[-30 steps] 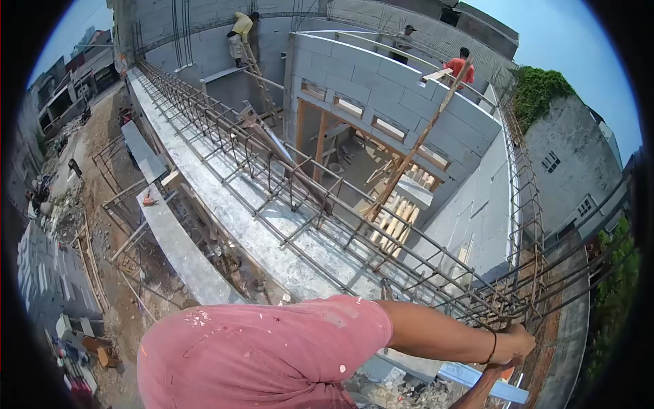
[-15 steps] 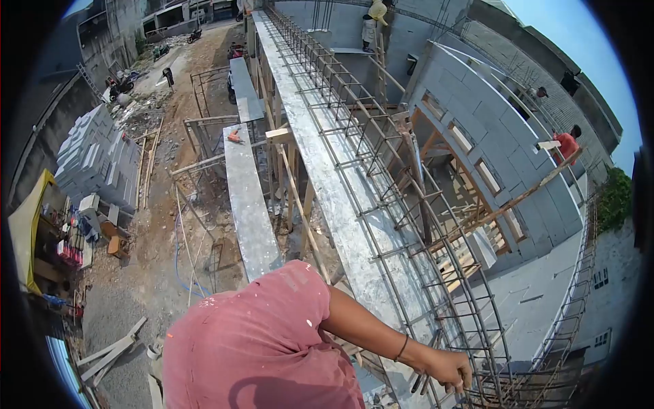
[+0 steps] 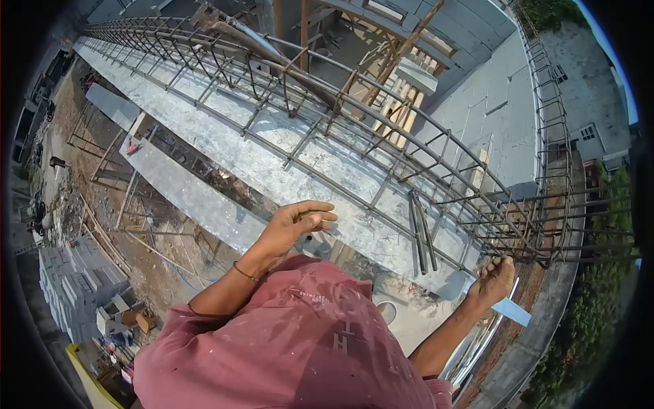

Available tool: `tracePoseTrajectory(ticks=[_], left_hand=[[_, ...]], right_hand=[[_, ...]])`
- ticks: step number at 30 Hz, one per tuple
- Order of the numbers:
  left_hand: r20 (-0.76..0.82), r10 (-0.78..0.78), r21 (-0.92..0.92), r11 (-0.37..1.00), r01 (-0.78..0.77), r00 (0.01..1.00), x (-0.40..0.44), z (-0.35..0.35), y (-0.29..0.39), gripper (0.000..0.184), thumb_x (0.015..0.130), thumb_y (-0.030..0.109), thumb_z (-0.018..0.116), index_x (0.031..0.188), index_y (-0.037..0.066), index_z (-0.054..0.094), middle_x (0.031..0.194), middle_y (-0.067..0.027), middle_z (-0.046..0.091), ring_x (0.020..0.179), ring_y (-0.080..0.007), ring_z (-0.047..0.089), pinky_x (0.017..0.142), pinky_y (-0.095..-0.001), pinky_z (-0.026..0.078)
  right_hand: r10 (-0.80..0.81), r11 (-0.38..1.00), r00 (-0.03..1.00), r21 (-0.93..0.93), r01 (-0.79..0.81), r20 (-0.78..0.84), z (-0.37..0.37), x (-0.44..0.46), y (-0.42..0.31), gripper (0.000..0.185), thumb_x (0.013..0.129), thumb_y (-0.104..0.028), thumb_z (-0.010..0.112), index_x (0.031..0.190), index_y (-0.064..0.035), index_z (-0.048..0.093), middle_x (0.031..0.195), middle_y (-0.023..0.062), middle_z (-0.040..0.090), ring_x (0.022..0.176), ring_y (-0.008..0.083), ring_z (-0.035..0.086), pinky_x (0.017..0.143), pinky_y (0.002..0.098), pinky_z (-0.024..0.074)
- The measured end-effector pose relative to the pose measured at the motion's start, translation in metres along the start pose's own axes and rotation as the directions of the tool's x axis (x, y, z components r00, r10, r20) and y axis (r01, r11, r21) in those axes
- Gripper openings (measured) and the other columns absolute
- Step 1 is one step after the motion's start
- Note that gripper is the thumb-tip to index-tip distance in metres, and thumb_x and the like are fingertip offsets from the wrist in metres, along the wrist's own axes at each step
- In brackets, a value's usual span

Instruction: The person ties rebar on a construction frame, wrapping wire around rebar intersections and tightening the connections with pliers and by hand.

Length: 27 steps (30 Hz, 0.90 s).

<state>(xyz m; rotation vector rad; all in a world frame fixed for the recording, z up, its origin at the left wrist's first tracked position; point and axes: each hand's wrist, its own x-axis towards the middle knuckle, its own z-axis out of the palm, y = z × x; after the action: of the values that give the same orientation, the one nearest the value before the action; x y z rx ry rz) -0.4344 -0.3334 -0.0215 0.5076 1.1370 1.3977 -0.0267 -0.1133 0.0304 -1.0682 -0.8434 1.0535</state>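
My left hand (image 3: 300,223), with a dark band on its wrist, is over the near edge of the grey formwork board (image 3: 272,160). Its fingers are loosely bent and apart, and nothing shows in them. At the right, my right hand (image 3: 496,278) has its fingers curled in, beside the corner of the rebar cage (image 3: 381,184). Whatever it holds, if anything, is hidden. Between my hands, two short dark bars (image 3: 421,235) lie across the cage's lower rod and the board; I cannot tell whether they are joined as a tool.
A lower plank (image 3: 191,194) with a small orange object (image 3: 132,147) runs alongside at the left. Another rebar cage (image 3: 548,102) runs along the block wall (image 3: 477,123). Stacked blocks (image 3: 71,286) stand on the ground far below. A light blue strip (image 3: 511,311) is under my right hand.
My view has swung right and down. My left hand has drawn back from the rebar toward my body, and my right hand has come into view.
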Motion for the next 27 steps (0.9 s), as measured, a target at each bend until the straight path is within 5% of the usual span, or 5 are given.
tracePoseTrajectory(ticks=[5,10,16,23,27], left_hand=[[-0.132,0.081,0.101,0.993,-0.068,0.988,0.013,-0.005,0.012,0.036,0.101,0.018,0.06,0.13,-0.003,0.062,0.116,-0.0167,0.071,0.103,-0.0203,0.069,0.097,-0.034,0.053],[-0.247,0.248,0.192,0.96,-0.203,0.937,0.026,-0.005,0.027,0.028,0.101,0.011,0.059,0.125,-0.004,0.064,0.112,-0.0162,0.072,0.1,-0.0203,0.07,0.095,-0.0332,0.053],[-0.126,0.273,0.299,0.927,-0.225,0.954,0.047,-0.005,0.008,0.029,0.102,0.014,0.059,0.125,-0.004,0.064,0.111,-0.0151,0.072,0.101,-0.019,0.068,0.095,-0.0327,0.053],[0.158,0.406,0.544,0.725,-0.423,0.9,0.075,0.036,-0.006,0.023,0.102,0.01,0.057,0.117,-0.004,0.068,0.106,-0.0133,0.073,0.1,-0.0191,0.069,0.091,-0.0328,0.053],[0.261,0.465,0.617,0.593,-0.517,0.846,0.097,0.039,-0.024,0.021,0.1,0.008,0.059,0.115,-0.003,0.07,0.103,-0.0134,0.073,0.096,-0.0209,0.07,0.089,-0.0336,0.053]], right_hand=[[-0.093,0.42,0.565,-0.482,0.768,0.82,0.118,-0.107,0.058,0.021,0.082,-0.002,0.074,0.101,0.0021,0.066,0.091,0.0161,0.067,0.081,0.0357,0.063,0.077,0.0431,0.0512],[0.132,0.096,0.736,-0.747,0.657,0.664,0.11,-0.099,0.048,0.064,0.075,-0.005,0.079,0.13,0.0012,0.048,0.118,0.0229,0.056,0.115,0.0416,0.051,0.089,0.0498,0.0475],[0.242,-0.124,0.752,-0.749,0.651,0.613,0.069,-0.064,0.085,0.041,0.079,0.001,0.063,0.118,0.0059,0.051,0.107,0.0255,0.057,0.104,0.0424,0.054,0.09,0.0484,0.0494],[0.091,0.094,0.808,-0.812,0.575,0.583,0.031,-0.075,0.051,0.022,0.083,0.0,0.055,0.104,0.0058,0.059,0.096,0.0228,0.058,0.096,0.0395,0.056,0.083,0.047,0.0503],[-0.084,0.439,0.996,-0.898,0.044,0.008,-0.047,-0.081,-0.003,0.031,0.095,-0.027,0.064,0.088,0.0034,0.063,0.08,0.02,0.059,0.076,0.037,0.059,0.07,0.0449,0.0455]])
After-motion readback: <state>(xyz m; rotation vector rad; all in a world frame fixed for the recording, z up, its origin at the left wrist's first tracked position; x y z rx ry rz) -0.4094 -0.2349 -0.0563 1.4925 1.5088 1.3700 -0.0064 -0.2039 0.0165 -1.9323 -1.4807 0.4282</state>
